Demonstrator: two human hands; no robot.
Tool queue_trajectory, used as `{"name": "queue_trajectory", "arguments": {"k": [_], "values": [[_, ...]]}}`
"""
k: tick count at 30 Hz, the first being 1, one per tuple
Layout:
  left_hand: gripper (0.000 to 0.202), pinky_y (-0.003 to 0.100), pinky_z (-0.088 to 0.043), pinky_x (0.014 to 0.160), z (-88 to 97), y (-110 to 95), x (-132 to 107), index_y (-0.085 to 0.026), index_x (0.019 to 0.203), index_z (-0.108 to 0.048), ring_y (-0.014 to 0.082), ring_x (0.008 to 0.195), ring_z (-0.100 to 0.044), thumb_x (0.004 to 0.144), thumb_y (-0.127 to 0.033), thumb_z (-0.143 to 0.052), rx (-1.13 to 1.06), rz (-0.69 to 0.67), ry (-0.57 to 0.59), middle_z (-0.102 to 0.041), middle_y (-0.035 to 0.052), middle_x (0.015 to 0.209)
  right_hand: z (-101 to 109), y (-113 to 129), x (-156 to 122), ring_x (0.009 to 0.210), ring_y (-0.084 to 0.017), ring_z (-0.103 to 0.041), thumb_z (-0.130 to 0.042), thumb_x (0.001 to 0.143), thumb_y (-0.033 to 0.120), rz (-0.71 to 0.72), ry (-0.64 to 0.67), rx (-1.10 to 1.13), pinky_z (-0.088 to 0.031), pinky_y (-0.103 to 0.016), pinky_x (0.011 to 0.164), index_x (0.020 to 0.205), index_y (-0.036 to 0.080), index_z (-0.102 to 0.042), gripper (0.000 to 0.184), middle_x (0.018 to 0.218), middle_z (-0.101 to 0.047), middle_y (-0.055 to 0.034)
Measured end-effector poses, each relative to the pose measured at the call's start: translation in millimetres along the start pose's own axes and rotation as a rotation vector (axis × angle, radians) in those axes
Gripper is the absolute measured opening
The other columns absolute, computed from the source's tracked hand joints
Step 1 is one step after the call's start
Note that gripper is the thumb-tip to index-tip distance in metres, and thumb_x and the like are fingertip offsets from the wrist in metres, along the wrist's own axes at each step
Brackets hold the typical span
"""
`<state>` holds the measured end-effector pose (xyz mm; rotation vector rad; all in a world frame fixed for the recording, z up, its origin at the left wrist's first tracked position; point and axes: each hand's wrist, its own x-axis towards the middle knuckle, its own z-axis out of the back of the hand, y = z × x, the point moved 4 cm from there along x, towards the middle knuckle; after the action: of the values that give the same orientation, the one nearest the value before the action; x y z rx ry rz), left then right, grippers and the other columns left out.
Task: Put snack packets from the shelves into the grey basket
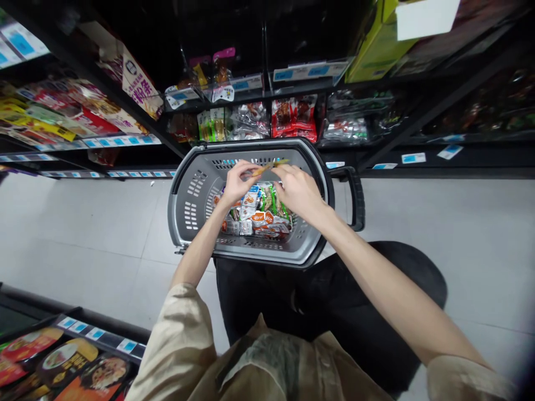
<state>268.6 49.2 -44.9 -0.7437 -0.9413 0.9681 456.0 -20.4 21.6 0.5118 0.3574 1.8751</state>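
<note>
Both of my hands are over a grey plastic shopping basket point(184, 189) in front of my knees. My left hand point(241, 181) pinches one end of a small yellowish snack packet point(267, 167). The other end is gripped by my right hand point(298, 189), so the packet is stretched between them, seen nearly edge-on. Its print is too small to read. Under my hands, several small snack packets point(259, 217) in white, green, orange and red lie on the basket floor. My hands hide part of that pile.
Behind the basket, a low shelf holds red packets point(294, 118) and silvery bags point(346, 127). Bagged goods point(71, 108) fill the left shelf. The basket's black handle point(357, 199) sticks out to the right. Another display with packaged food point(62, 362) stands at lower left. Pale floor tiles point(92, 223) lie between.
</note>
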Motion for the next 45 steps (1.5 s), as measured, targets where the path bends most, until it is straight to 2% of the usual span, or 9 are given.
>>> {"name": "queue_trajectory", "arguments": {"k": [6,12,18,21,24,30,33,36,45], "values": [[0.02,0.035,-0.054,0.09,5.2,-19,-3,-0.023,0.102,-0.083,0.0196,0.091,-0.065,0.09,-0.034,-0.072,0.158,-0.174,-0.065,-0.072,0.0061,0.093,15,2,1,0.107,-0.032,-0.059,-0.059,0.092,0.019,-0.07,-0.104,-0.032,-0.049,-0.046,0.092,0.111,0.018,-0.069,0.021,0.11,-0.068,-0.014],[0.032,0.042,-0.059,0.094,-1.2,-12,-3,-0.022,0.099,-0.081,0.0268,0.095,-0.073,0.077,-0.045,-0.08,-0.098,0.081,0.035,-0.08,0.0076,0.101,38,-11,8,0.118,-0.029,-0.061,-0.075,0.085,0.031,-0.203,-0.342,0.144,-0.053,-0.045,0.097,0.129,0.02,-0.058,0.049,0.131,-0.064,-0.0151],[0.036,0.047,-0.054,0.104,-2.5,-21,-6,-0.022,0.097,-0.078,0.0313,0.105,-0.073,0.073,-0.048,-0.078,-0.124,0.164,0.194,-0.081,0.0059,0.107,-4,-21,7,0.077,-0.026,-0.074,-0.084,0.066,0.057,-0.339,0.284,0.927,-0.06,-0.036,0.066,0.106,0.016,-0.072,0.059,0.091,-0.077,-0.006],[0.045,0.044,-0.054,0.104,-5.3,-27,-6,-0.02,0.103,-0.076,0.0303,0.108,-0.071,0.073,-0.054,-0.077,-0.16,0.163,0.247,-0.079,0.008,0.111,-3,-20,1,0.076,-0.027,-0.076,-0.082,0.069,0.055,-0.338,0.263,0.944,-0.062,-0.038,0.065,0.102,0.017,-0.077,0.051,0.088,-0.078,-0.0057],[0.057,0.039,-0.057,0.096,-10.5,-29,-7,-0.022,0.12,-0.071,0.0273,0.106,-0.071,0.083,-0.065,-0.066,-0.272,0.133,0.31,-0.077,0.009,0.116,41,-23,3,0.086,-0.029,-0.078,-0.071,0.084,0.045,-0.166,0.018,0.703,-0.065,-0.045,0.078,0.103,0.022,-0.081,0.032,0.098,-0.082,-0.0063],[0.052,0.036,-0.055,0.094,-10.3,-8,-6,-0.026,0.123,-0.07,0.0248,0.102,-0.07,0.097,-0.064,-0.045,-0.167,0.103,0.299,-0.077,0.0052,0.111,199,-78,40,0.131,-0.03,-0.065,-0.054,0.087,0.024,0.04,-0.75,0.241,-0.05,-0.053,0.115,0.122,0.027,-0.078,0.043,0.131,-0.075,-0.0056],[0.047,0.037,-0.051,0.102,-8.0,-3,-5,-0.028,0.115,-0.075,0.0259,0.11,-0.069,0.101,-0.057,-0.041,0.003,0.027,0.266,-0.076,0.0044,0.114,248,-120,79,0.129,-0.027,-0.067,-0.047,0.075,0.011,0.038,-0.758,0.074,-0.045,-0.052,0.12,0.12,0.021,-0.079,0.057,0.125,-0.077,-0.0073],[0.043,0.039,-0.049,0.107,-9.6,1,-10,-0.026,0.107,-0.076,0.0266,0.114,-0.067,0.102,-0.049,-0.04,0.216,-0.083,0.313,-0.073,0.0075,0.116,269,-156,111,0.125,-0.024,-0.069,-0.043,0.067,0.004,-0.018,-0.649,-0.056,-0.045,-0.048,0.118,0.118,0.018,-0.079,0.064,0.121,-0.079,-0.0086],[0.041,0.047,-0.051,0.108,-7.3,57,-25,-0.021,0.118,-0.076,0.0337,0.123,-0.066,0.097,-0.034,-0.043,0.706,0.034,0.548,-0.07,0.0164,0.13,256,-188,159,0.117,-0.025,-0.073,-0.046,0.071,-0.001,-0.225,-0.355,-0.307,-0.053,-0.032,0.104,0.122,0.016,-0.078,0.062,0.122,-0.078,-0.014]]}}
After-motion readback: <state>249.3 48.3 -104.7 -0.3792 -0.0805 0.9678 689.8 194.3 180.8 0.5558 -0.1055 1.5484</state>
